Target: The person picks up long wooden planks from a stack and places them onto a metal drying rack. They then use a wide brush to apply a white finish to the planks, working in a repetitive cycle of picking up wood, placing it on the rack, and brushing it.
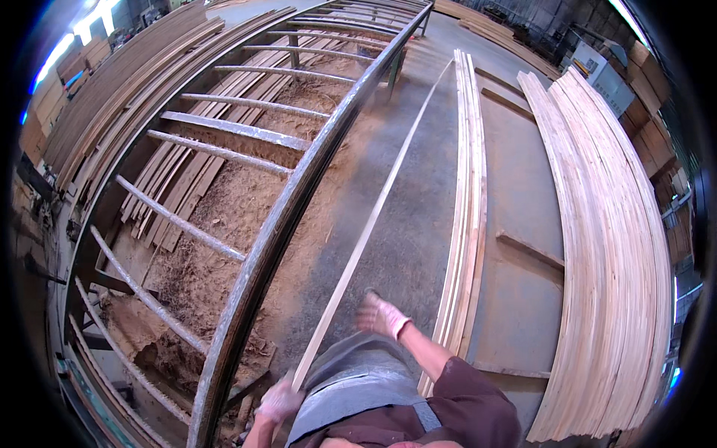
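A long, thin wooden strip (pixel 373 216) slants away from my left side toward the far floor, its far end near a narrow stack of strips. My left hand (pixel 280 401), in a pale glove, is closed round its near end beside the metal frame. To the right of the strip, my right hand (pixel 382 316) hangs in front of my grey apron (pixel 358 384). It wears a white and pink glove, its fingers stretched out and somewhat blurred, and nothing shows in it. The narrow stack of wooden strips (pixel 464 194) lies just right of that hand.
A long metal roller frame (pixel 261 269) runs along my left, with sawdust (pixel 224 216) and loose boards (pixel 183 183) under it. Wide stacked planks (pixel 605 261) lie at the right on wooden bearers (pixel 530 250). More boards (pixel 127 82) are piled at the far left.
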`<state>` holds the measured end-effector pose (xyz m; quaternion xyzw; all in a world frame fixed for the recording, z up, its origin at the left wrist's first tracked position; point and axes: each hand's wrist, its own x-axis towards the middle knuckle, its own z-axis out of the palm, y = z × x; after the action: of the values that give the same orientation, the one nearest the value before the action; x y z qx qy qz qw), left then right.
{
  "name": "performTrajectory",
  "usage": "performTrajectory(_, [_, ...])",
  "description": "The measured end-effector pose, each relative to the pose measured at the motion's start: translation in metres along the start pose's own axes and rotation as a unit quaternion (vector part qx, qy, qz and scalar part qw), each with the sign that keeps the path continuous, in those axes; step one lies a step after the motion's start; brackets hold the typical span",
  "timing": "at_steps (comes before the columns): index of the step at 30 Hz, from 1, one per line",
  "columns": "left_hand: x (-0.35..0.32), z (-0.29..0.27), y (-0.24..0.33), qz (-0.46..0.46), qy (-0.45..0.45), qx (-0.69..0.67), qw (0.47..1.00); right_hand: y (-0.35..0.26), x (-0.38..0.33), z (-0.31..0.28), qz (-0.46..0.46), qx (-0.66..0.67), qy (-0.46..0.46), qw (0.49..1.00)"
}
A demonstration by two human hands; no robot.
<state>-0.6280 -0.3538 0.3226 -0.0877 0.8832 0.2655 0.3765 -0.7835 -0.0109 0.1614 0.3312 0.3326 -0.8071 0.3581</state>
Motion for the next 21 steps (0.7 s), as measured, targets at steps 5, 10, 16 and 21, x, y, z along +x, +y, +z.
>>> performTrajectory(5, [-0.06, 0.05, -0.041, -0.048, 0.075, -0.033, 0.995, -0.145, 0.091, -0.008, -0.122, -0.008, -0.04, 0.992])
performTrajectory(10, [-0.099, 0.086, -0.005, -0.167, 0.011, -0.053, 0.984, -0.182, 0.122, 0.017, -0.142, -0.073, 0.194, 0.968])
performTrajectory(16, [-0.107, 0.131, 0.008, -0.178, 0.024, -0.093, 0.979, -0.179, 0.108, 0.002, -0.099, -0.08, 0.222, 0.967])
performTrajectory(21, [-0.102, 0.16, 0.0, -0.167, 0.055, -0.117, 0.977, -0.191, 0.097, 0.015, -0.131, -0.025, 0.184, 0.974])
